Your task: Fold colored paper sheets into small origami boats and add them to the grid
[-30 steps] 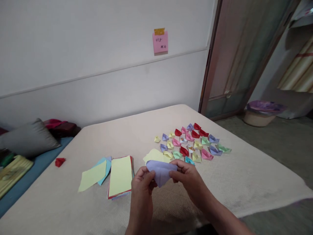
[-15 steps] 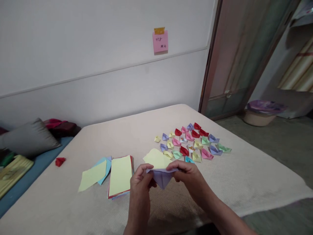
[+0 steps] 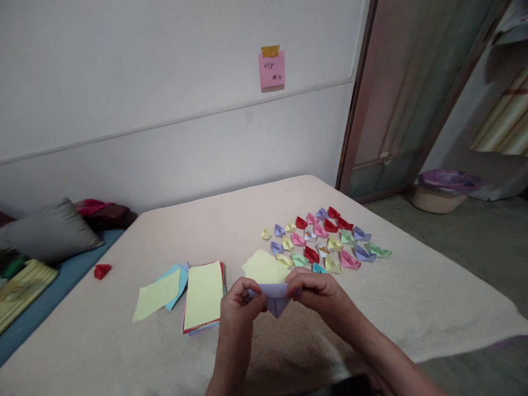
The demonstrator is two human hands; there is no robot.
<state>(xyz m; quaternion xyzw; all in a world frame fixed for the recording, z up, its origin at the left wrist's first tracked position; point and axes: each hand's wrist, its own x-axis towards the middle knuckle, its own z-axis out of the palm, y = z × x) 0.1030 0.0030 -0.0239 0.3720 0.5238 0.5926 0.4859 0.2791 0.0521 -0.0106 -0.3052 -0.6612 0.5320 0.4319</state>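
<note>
Between my two hands is a lavender sheet of paper (image 3: 276,303), folded to a downward-pointing triangle with a flat band along its upper edge. My left hand (image 3: 239,302) pinches the band's left end between thumb and fingers. At the right end, my right hand (image 3: 310,286) grips the same band. Just beyond the fold lie pale yellow sheets (image 3: 266,265), partly covered by my hands. Several small folded paper boats (image 3: 312,254) in red, pink, yellow, green, blue and lavender stand in rows beyond my right hand.
Left of my left hand is a stack of coloured paper (image 3: 203,297), yellow on top. Beside it lie loose yellow and blue sheets (image 3: 159,295). A red folded paper piece (image 3: 102,271) sits near the left edge of the cloth-covered surface (image 3: 198,231). A grey pillow (image 3: 53,231) is farther left.
The upper edge of the lavender paper has been folded down toward me into a band across the triangle. My fingers have closed further inward over its two ends.
</note>
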